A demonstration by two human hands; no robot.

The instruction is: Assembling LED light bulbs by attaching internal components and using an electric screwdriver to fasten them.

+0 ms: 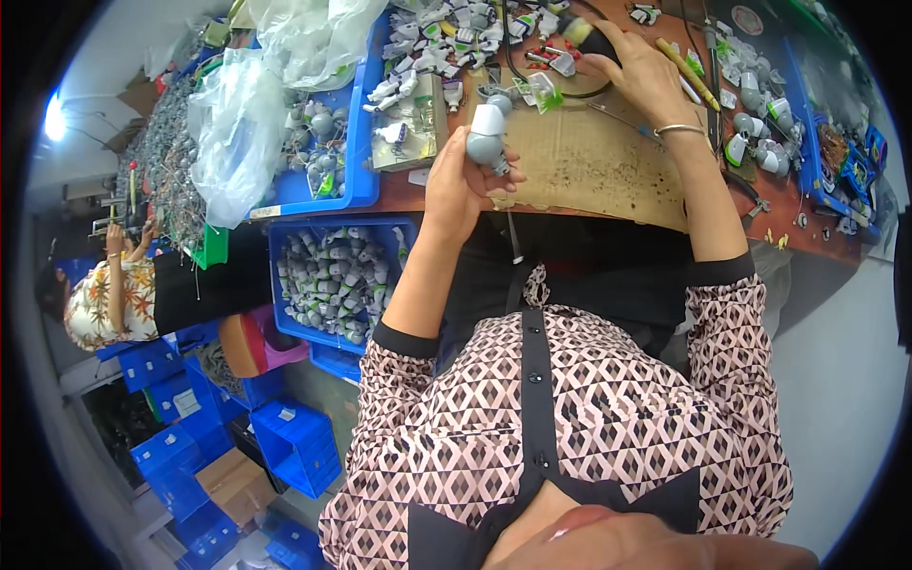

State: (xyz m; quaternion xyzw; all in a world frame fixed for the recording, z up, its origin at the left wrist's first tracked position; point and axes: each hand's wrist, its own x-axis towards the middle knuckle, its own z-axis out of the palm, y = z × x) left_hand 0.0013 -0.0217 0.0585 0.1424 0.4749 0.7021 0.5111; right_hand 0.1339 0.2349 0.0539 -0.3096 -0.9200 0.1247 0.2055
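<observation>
My left hand [452, 190] is raised over the near edge of the cardboard mat [598, 161], its fingers closed round a grey-and-white bulb-shaped part [485, 147]. The part has a white collar and a rounded grey body. At the far side of the mat, my right hand [651, 81] is closed on a thick black tool [594, 40] with a pale yellow band; its exact kind does not show. Just below that tool lie small red pieces and a clear-and-green piece [543, 93]. Dark crumbs are scattered over the mat.
White-and-grey parts [427, 47] are heaped at the back. A blue tray [356, 161] with plastic bags stands left, and a blue bin [275, 275] of parts sits below table level. A yellow stick [686, 73] and more parts lie right. Another person [119, 294] works far left.
</observation>
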